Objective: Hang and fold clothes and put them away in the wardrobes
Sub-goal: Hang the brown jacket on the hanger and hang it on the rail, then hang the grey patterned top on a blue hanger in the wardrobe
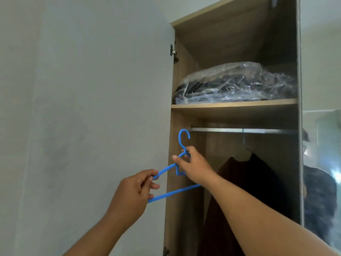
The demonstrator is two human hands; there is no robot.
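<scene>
An empty blue plastic hanger [175,193] is held up in front of the open wardrobe. My right hand [193,167] grips it at the neck just below the hook, which points up near the left end of the metal rail [239,130]. My left hand [136,191] pinches the hanger's left shoulder end. A dark maroon garment [245,191] hangs on another hanger from the rail, to the right of my right hand.
The grey wardrobe door [83,117] stands open on the left. A wooden shelf [234,105] above the rail carries dark clothes wrapped in clear plastic [236,84]. A mirrored panel [321,163] on the right shows a person's reflection.
</scene>
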